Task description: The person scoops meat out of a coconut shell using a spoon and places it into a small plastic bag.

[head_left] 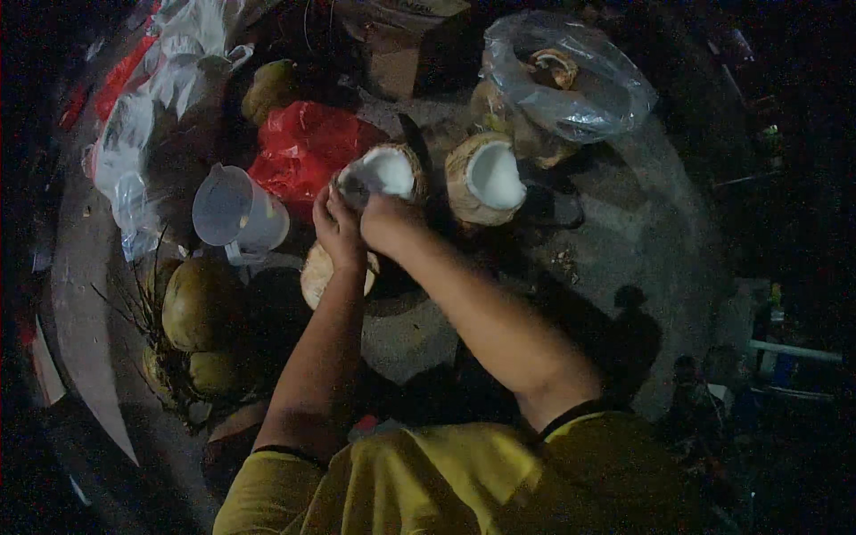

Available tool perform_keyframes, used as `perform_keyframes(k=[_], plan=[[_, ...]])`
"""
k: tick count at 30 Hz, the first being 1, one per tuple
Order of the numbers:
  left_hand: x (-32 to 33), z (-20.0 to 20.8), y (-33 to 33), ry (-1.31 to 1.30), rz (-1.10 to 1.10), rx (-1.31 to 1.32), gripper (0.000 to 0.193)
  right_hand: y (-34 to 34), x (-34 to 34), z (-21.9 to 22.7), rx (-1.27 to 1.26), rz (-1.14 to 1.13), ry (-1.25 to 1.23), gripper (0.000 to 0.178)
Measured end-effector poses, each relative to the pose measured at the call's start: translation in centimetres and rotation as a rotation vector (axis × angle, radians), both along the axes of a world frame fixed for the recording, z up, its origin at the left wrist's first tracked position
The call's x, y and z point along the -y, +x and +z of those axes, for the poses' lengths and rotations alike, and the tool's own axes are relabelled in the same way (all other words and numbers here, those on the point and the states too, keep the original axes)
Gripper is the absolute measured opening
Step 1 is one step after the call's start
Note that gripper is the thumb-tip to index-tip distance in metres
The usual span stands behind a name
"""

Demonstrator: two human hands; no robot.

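An opened coconut [390, 169] with white flesh lies just beyond my hands, its cut face up. My left hand [337, 227] has its fingers curled against a dim greyish thing beside that coconut; its kind is too dark to tell. Close against it, my right hand [390, 225] is closed, its fingers mostly hidden under the back of the hand. Whatever it holds does not show. A second opened coconut [486, 181] stands to the right. Between the two coconuts lies a dark blade [414, 138]. Under my left forearm sits a pale coconut piece [316, 274].
A clear plastic pitcher [239, 209] lies to the left, near a crumpled red plastic bag [308, 143]. Whole green-brown coconuts [203, 308] on a stalk sit at near left. Far right, a clear plastic bag [584, 98] holds shell pieces. White bags [169, 116] line the far left.
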State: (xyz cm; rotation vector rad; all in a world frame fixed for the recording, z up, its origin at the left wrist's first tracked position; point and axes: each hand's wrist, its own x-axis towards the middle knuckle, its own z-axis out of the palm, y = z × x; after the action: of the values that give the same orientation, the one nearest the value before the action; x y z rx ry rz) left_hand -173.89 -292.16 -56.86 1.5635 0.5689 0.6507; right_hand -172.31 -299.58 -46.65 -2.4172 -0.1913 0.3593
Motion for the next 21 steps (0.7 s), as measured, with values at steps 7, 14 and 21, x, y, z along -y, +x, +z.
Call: perform_keyframes(k=[7,14,21], plan=[[0.5,0.7,0.2,0.020,0.034,0.025,0.037,2.8,3.7,1.4,-0.154,0.265,-0.377,0.024],[1.9,1.8,0.6,0.106,0.047,0.000,0.032,1.2,2.2,1.9,-0.064,0.497,-0.556,0.021],[2.2,3.0,1.4,0.201,0.038,0.015,0.027,3.8,5.5,0.0,0.303,0.362,-0.581,0.015]])
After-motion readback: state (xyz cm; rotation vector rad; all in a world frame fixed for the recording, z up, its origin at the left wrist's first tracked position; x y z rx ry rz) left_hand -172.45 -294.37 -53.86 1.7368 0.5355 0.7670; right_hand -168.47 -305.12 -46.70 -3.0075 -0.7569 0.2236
